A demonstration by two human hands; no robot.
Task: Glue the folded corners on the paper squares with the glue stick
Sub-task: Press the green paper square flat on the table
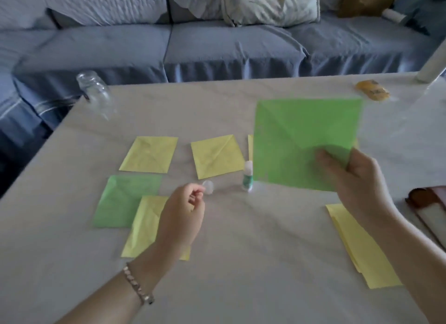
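Green square (304,142) lifted, tilted, creased, lower edge pinched in right fingers (324,157). Glue stick (248,176) upright, just left of them (clear cap (208,187) just beside left fingertips (196,192)). Yellow squares (149,154) flat beyond left fingertips.

place: home living room | showing it: big blue sofa (217,46) with pillows (265,5) sitting behind cloth-covered table (241,251)

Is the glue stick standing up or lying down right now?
Upright. The glue stick stands on its base on the table, its white tip pointing up.
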